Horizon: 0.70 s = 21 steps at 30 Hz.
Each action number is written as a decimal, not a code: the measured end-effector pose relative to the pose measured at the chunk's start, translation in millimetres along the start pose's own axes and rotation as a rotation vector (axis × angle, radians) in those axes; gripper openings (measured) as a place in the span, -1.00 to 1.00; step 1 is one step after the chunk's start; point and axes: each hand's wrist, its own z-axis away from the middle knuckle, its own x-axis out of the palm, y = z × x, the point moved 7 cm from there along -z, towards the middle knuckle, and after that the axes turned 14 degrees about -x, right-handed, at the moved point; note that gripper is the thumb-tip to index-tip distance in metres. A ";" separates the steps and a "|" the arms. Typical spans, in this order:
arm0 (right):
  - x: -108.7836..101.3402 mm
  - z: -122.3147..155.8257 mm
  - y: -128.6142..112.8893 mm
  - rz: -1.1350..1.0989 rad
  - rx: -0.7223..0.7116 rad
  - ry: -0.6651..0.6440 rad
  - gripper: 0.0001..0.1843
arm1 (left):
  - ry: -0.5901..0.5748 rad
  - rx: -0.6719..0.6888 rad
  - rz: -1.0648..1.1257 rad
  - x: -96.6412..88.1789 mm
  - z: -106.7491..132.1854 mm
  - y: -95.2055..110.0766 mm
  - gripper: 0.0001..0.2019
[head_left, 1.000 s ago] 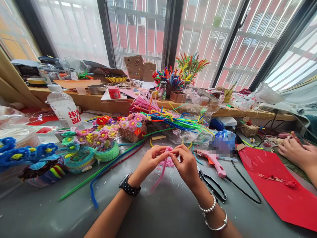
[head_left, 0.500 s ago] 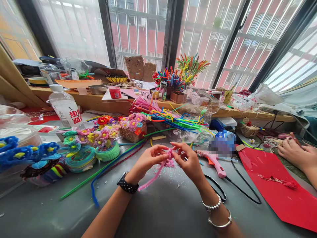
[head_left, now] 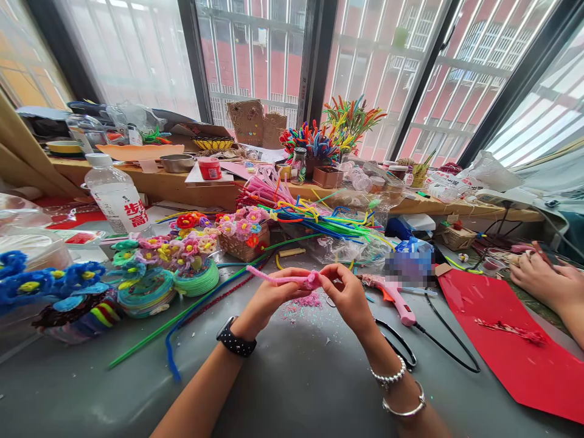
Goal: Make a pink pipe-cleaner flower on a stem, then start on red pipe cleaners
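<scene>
Between my two hands is a pink pipe cleaner (head_left: 312, 280), its right end coiled into a small loop. My left hand (head_left: 277, 296) pinches it from the left, and its loose tail points up and left over the fingers. With thumb and fingertips my right hand (head_left: 343, 294) grips the looped end. Below them a small heap of pink fuzz (head_left: 308, 299) and glittery specks lie on the grey table (head_left: 292, 377). A pink glue gun (head_left: 401, 302) lies to the right of my right hand.
Pipe-cleaner flowers in a green pot (head_left: 199, 278) and other pots stand left, near a water bottle (head_left: 119, 198). A bundle of coloured pipe cleaners (head_left: 328, 222) lies behind my hands. At right are a red sheet (head_left: 515, 340) and another person's hands (head_left: 542, 281).
The pipe cleaner's loose tail has swung from hanging down-left below my hands to pointing up-left above my left hand. My fingers have shifted around the looped end.
</scene>
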 end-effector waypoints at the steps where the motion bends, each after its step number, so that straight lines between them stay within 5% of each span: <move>1: -0.9 0.5 0.9 0.001 0.008 0.017 -0.80 | -0.015 0.018 -0.001 1.1 0.2 1.2 -0.70; 4: 0.1 1.9 1.2 0.007 0.017 0.024 -0.80 | -0.018 0.057 -0.035 3.5 -1.2 2.7 -0.66; 14: 9.3 1.2 -3.5 0.110 -0.025 -0.086 -0.82 | 0.290 0.171 -0.187 -8.4 -3.6 1.6 -0.72; 21: 6.9 1.5 -4.6 0.192 -0.045 -0.087 -0.82 | 0.364 0.132 -0.209 -12.0 -1.8 0.1 -0.72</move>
